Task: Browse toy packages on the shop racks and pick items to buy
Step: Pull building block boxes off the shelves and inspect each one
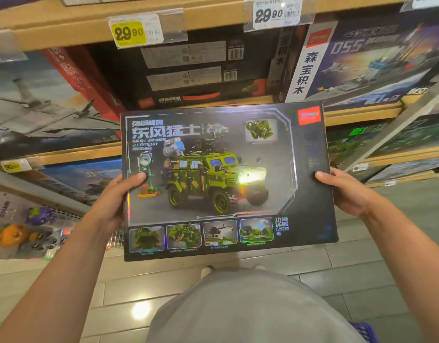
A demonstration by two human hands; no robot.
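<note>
You hold the toy box with both hands, front face up toward you, in front of the racks and clear of them. Your left hand grips the left edge, thumb curled onto the printed face near the small figure; the fingers go under and are hidden. Your right hand grips the right edge the same way, thumb on top, fingers out of sight behind the box. Both grips look snug, not loose.

Step in hand: inspecting this package, I judge. Keep the box level and steady so the art and the row of small pictures along the bottom read clearly; the foil finish glares, so tilt slightly to kill the reflection. Keep thumbs near the edges, off the print. Check the price against the yellow price tag on the shelf edge above; which tag belongs to this box I can't tell. A blue basket corner shows at lower right: likely the drop spot if you buy. Otherwise slide it back on the black boxes behind.
</note>
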